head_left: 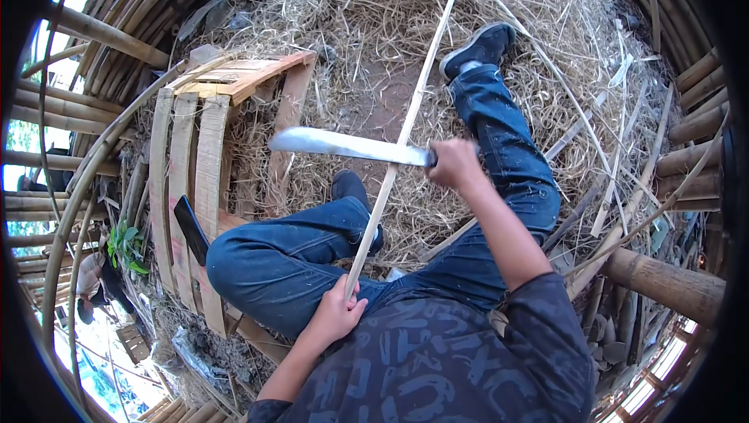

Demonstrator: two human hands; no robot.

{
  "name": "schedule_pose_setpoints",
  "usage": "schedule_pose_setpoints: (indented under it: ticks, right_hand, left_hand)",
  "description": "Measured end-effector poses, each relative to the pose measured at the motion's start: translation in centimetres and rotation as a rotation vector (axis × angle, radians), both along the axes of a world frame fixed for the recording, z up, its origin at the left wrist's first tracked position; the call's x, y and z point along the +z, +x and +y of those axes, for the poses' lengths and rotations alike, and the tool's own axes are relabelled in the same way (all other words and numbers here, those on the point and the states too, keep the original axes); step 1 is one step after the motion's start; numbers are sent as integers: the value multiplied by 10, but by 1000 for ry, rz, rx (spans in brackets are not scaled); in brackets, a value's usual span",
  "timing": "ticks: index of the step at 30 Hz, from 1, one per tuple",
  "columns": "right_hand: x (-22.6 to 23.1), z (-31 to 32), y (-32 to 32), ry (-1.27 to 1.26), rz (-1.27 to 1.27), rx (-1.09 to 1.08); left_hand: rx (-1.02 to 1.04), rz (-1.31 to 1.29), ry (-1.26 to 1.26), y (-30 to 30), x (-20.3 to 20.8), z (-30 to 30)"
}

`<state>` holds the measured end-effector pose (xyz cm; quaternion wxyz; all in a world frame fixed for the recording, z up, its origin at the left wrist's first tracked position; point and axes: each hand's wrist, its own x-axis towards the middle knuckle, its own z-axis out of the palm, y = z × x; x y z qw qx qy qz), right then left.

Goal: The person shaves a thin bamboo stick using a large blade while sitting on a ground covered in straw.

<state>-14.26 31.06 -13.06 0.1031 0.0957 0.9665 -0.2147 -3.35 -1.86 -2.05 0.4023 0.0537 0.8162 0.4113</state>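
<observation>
Bamboo is everywhere in this scene, and the long pale bamboo strip point(402, 138) running up the middle of the view serves as the landmark. Far to the left of the strip, curved bamboo poles point(86, 29) form a wall, and a slatted wooden bench point(191, 150) stands nearer to it, with a dark flat phone-like object point(189, 229) lying on the slats. Just left of the strip's lower end, the left hand point(337, 314) has its fingers clenched around that end, holding it against the bent left knee in blue jeans point(281, 255). The strip slants up and to the right from there, over the dry straw point(374, 25) on the ground, its far tip reaching well past the dark shoe point(482, 47). A long steel blade point(343, 144) crosses the strip about midway, its tip pointing left and its edge touching the strip. Just right of the strip, the right hand point(452, 164) is closed tight on the knife's handle. Further right lie loose offcut slivers point(616, 158) and a thick bamboo pole point(663, 282).

The likely trouble: the blade sits over the left thigh and in line with the left hand, so a slip off the thin, springy strip could carry the edge toward leg or fingers. The strip could also split unevenly if the blade twists.
</observation>
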Motion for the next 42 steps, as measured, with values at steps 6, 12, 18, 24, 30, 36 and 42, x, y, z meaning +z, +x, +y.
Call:
schedule_pose_setpoints:
  ticks: [6,12,18,24,30,36,42]
  right_hand:
    - [-26,27,-28,-113,25,-413]
    - [6,17,-17,80,-84,60]
    - [-41,94,-48,-187,-6,-742]
    - [7,3,0,-204,-70,-216]
    - [27,-79,38,-304,-101,107]
    - [34,-81,39,-377,-186,-41]
    - [47,-75,61,-414,-168,-106]
  left_hand:
    - [3,79,16,0,-16,5]
    - [16,16,20,0,-5,2]
    - [-6,10,26,11,-7,4]
    - [42,-46,90,-1,-15,5]
    - [82,-85,105,1,-15,0]
    - [128,-60,107,1,-22,5]
    - [288,-14,169,16,-25,19]
